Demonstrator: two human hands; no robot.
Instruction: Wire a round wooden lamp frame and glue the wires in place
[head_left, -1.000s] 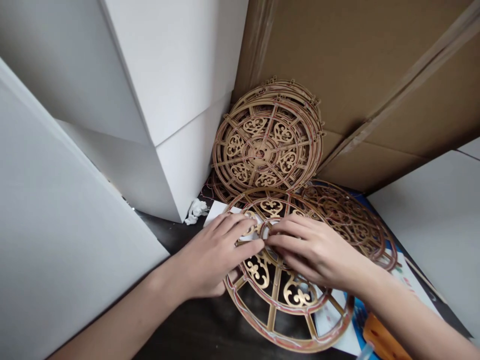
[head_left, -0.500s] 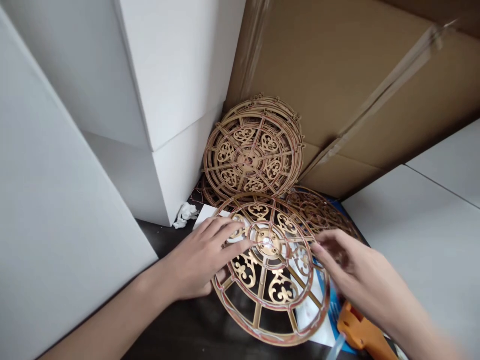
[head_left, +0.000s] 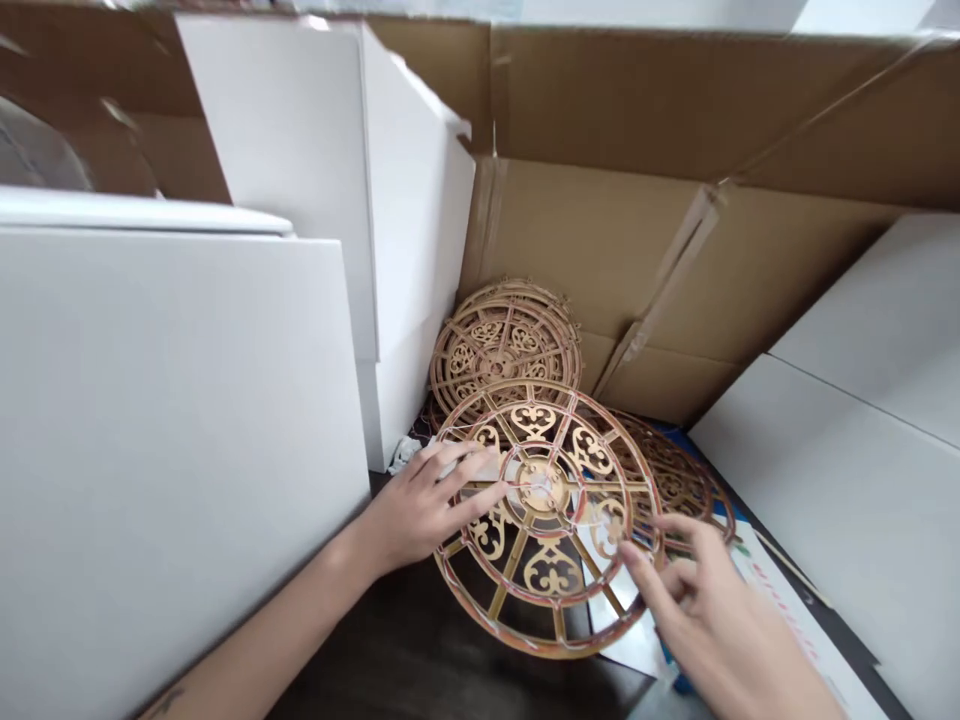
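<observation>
A round openwork wheel [head_left: 530, 523] is held up, tilted, between my hands. It has gold spokes, scroll ornaments, and thin reddish and whitish strands along its rings. My left hand [head_left: 431, 505] grips the left side, its fingers lying over the front towards the hub; its thumb is hidden. My right hand [head_left: 694, 590] holds the right rim, with the thumb in front and the fingers curled beside the edge. Behind it, a stack of similar wheels [head_left: 499, 335] leans against cardboard. More such wheels [head_left: 686, 480] lie to the right, partly covered.
White panels [head_left: 180, 400] stand close on my left, and a white surface [head_left: 862, 410] rises on the right. A cardboard wall [head_left: 585, 240] closes off the back. Crumpled white tissue [head_left: 405, 453] and a printed sheet [head_left: 795, 620] lie on the dark surface [head_left: 390, 650].
The view has tilted up, showing the cardboard's top edge. My right hand has moved down along the wheel's right rim. The orange glue gun has left the view.
</observation>
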